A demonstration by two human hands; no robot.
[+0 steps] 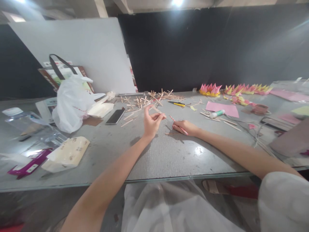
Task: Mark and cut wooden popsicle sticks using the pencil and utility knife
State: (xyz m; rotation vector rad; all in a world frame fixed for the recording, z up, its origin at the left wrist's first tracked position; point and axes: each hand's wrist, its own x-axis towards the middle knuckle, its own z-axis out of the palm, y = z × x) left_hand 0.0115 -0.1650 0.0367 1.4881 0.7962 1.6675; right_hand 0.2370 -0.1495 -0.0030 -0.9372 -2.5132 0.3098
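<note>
The left hand (152, 124) was raised a little above the worktop (154, 161), and its thumb and fingers met in a narrow pinch. They seemed to hold a thin wooden stick (157, 111) — the detail was soft, so I could not tell exactly where they gripped it. The right hand (186, 128) rested at about 3 o'clock from the left one, with its fingers closed around a striped pencil (184, 131), whose far end pointed towards 10 o'clock. A short stick (170, 133) lay flat on the worktop, at 8 o'clock from the right hand.

At 1 o'clock from the left hand spread a loose pile of sticks (164, 95), and at 9 o'clock lay a phone (115, 116). From the right hand, a yellow and black cutter (178, 103) was at 11 o'clock, a pink paper (223, 109) with a glue stick (217, 113) by its near edge at 2 o'clock, and a paper flower (210, 90) farther off at 1 o'clock.

In my judgement, the step in hand was the handling of one single stick with the pencil kept ready — the next move called for a steady, light pinch.
</note>
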